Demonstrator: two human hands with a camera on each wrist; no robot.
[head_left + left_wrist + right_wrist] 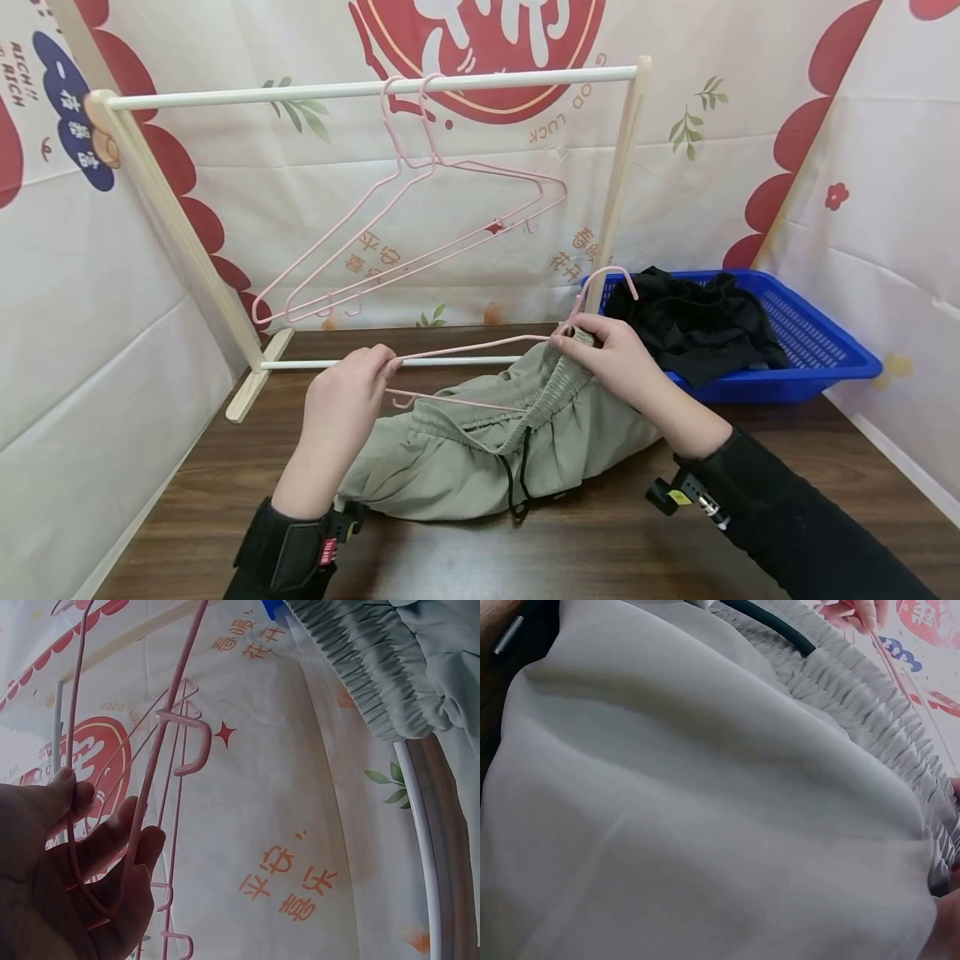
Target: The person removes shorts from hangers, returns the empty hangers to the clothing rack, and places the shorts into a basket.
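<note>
Grey-green pants [480, 475] with a gathered elastic waistband and black drawstring [517, 475] lie bunched on the table. A pink clothes hanger [480, 345] slants over the waist opening, its lower bar partly hidden inside and its hook standing up at the right. My left hand [341, 412] grips the hanger's left end; in the left wrist view the fingers [139, 900] curl round its bent corner. With thumb and fingers, my right hand [618, 358] pinches the waistband close to the hanger's neck. Pants fabric [705, 787] fills most of the right wrist view.
Behind the pants stands a wooden rack with a white top rail [300, 96]. Two empty pink hangers [360, 208] hang from it. At the right a blue basket [817, 358] holds black clothing [697, 325], beside the rack's right post [624, 167].
</note>
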